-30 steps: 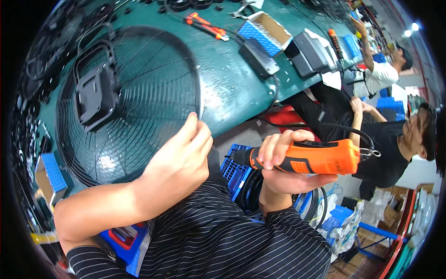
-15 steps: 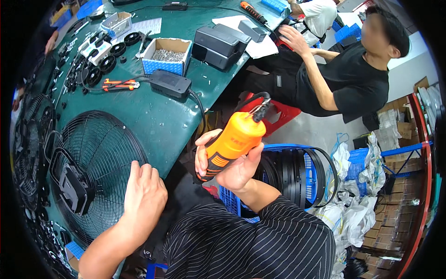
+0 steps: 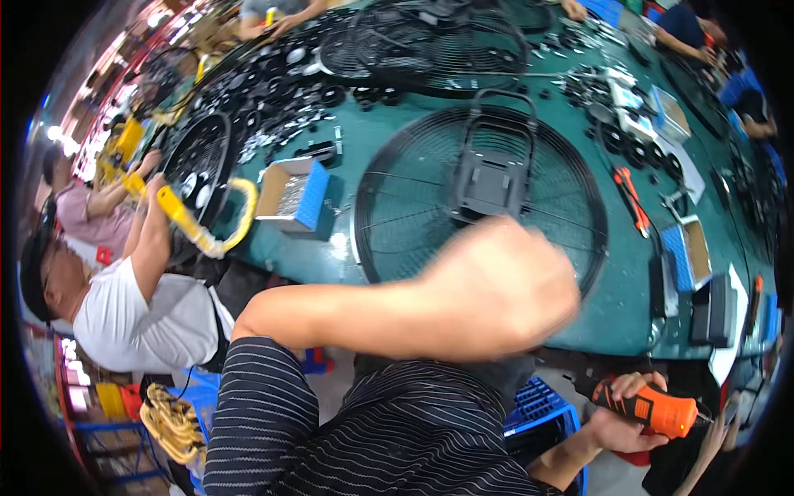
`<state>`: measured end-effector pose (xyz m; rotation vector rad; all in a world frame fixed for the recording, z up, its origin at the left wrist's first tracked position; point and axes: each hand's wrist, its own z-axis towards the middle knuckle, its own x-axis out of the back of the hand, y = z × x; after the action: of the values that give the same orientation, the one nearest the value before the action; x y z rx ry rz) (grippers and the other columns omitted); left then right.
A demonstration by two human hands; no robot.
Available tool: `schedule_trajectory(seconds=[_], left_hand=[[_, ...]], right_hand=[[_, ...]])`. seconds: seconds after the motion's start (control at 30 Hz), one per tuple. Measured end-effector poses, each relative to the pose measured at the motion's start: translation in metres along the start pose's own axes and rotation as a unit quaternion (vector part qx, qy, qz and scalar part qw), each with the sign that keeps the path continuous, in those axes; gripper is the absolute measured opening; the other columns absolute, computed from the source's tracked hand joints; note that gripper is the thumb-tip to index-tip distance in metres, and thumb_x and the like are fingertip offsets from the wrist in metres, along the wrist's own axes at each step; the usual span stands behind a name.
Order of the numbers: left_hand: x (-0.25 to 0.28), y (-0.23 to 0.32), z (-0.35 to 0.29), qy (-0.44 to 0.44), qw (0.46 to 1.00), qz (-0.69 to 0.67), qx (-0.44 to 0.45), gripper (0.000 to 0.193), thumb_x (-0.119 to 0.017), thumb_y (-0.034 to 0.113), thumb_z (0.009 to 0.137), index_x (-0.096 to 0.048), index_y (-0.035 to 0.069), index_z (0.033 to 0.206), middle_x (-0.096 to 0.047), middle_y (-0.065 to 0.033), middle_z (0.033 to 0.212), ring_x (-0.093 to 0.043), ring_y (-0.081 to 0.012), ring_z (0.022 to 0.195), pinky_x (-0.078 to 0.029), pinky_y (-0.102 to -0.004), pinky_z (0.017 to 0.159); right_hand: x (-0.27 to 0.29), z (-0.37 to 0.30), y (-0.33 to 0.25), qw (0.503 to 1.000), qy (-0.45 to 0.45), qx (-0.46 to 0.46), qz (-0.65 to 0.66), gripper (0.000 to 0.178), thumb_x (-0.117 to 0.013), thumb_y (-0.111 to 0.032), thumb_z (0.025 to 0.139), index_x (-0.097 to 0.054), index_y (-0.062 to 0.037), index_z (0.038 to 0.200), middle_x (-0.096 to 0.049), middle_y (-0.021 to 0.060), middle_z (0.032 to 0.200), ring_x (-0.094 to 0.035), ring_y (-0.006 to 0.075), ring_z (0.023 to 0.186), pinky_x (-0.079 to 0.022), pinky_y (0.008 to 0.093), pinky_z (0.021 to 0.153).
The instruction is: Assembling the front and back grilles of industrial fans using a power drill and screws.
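Observation:
In my right hand (image 3: 616,426) is an orange-and-black electric screwdriver (image 3: 653,411), held low at the right, off the table's edge, its cord end pointing right. My left hand (image 3: 504,289) is raised across the middle, over the near part of a large round black wire fan guard (image 3: 405,207). It is smeared by motion and its fingers are hidden, so whether it holds anything cannot be made out. A black bracket with a curved handle frame (image 3: 494,183) sits at the centre of the guard, which lies flat on the green table (image 3: 331,252).
Blue-and-white boxes of small metal parts (image 3: 310,194) stand left and right of the guard. Orange-handled pliers (image 3: 633,202) and a black power adapter (image 3: 664,285) lie at right. A co-worker in white (image 3: 149,314) holds a yellow tool at left. A blue crate (image 3: 542,409) stands below the edge.
The view has swung left, bringing the guard to the middle. My left hand has risen off the guard's edge. The screwdriver, still in my right hand, now appears lower and farther right.

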<state>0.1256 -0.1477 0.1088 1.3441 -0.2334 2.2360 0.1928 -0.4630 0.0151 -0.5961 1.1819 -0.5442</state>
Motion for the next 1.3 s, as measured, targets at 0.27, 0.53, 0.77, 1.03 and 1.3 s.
schedule_trajectory(seconds=[0.27,0.53,0.77,1.03,1.3], left_hand=[[0.111,-0.154,-0.187,-0.346,0.683,0.298,0.570,0.019,-0.069,0.019,0.077,-0.073,0.006,0.091,-0.073,-0.0153,0.091,-0.071,-0.0309,0.092,-0.056,-0.0427,0.080],[0.090,-0.179,-0.250,-0.333,0.694,0.210,0.603,0.020,-0.071,0.018,0.071,-0.077,0.010,0.088,-0.073,-0.0153,0.086,-0.071,-0.0323,0.086,-0.055,-0.0449,0.080],[0.101,-0.170,-0.257,-0.281,0.704,0.177,0.628,0.017,-0.064,0.012,0.076,-0.076,0.008,0.089,-0.073,-0.0182,0.092,-0.071,-0.0348,0.088,-0.055,-0.0447,0.082],[0.112,-0.153,-0.255,-0.122,0.761,0.179,0.612,0.016,-0.066,0.012,0.080,-0.077,0.012,0.092,-0.074,-0.0117,0.090,-0.071,-0.0288,0.087,-0.053,-0.0440,0.080],[0.060,0.002,-0.168,0.279,0.688,-0.457,0.489,0.010,-0.063,0.008,0.095,-0.063,0.001,0.101,-0.069,-0.0090,0.089,-0.063,-0.0094,0.070,-0.047,-0.0228,0.056]], right_hand=[[-0.012,0.023,0.005,0.997,-0.040,-0.003,-0.060,0.102,-0.052,-0.087,0.074,-0.043,0.0035,0.121,-0.051,0.0093,0.077,-0.047,0.0170,0.063,-0.038,0.0271,0.060],[-0.030,0.018,0.008,0.993,-0.105,0.020,-0.051,0.103,-0.052,-0.084,0.078,-0.044,0.0066,0.127,-0.051,0.0100,0.081,-0.045,0.0146,0.062,-0.039,0.0255,0.056],[-0.032,0.016,0.006,0.994,-0.105,0.005,-0.025,0.102,-0.045,-0.093,0.071,-0.052,-0.0047,0.121,-0.056,0.0149,0.078,-0.051,0.0263,0.059,-0.044,0.0353,0.059],[-0.036,0.021,0.003,0.986,-0.164,-0.004,-0.007,0.090,-0.058,-0.081,0.076,-0.049,-0.0068,0.126,-0.057,0.0146,0.082,-0.053,0.0259,0.064,-0.045,0.0345,0.062],[-0.079,0.023,-0.005,0.988,-0.148,0.038,0.005,0.058,-0.068,-0.035,0.086,-0.043,0.0020,0.122,-0.045,0.0058,0.083,-0.046,0.0120,0.064,-0.040,0.0253,0.059]])
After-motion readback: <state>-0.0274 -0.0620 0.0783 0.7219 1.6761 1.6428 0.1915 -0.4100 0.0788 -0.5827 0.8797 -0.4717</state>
